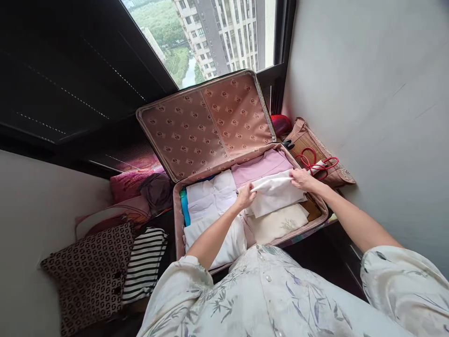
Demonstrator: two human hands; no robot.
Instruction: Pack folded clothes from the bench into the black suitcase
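An open pink suitcase [177,220] lies in front of me with its patterned lid [206,124] raised against the window. Folded clothes fill it: white stacks [210,201] on the left, a pink garment [261,166] at the back, a cream one [278,223] at the front right. My left hand [245,195] and my right hand [301,179] grip the two far corners of a folded white garment [277,196] that rests on the right-hand pile.
A brown woven bag [308,140] with a red cord [310,159] lies right of the suitcase by the wall. A patterned cushion [87,276], a striped cloth [145,262] and pink bedding [129,182] sit to the left. A red object [280,124] stands behind.
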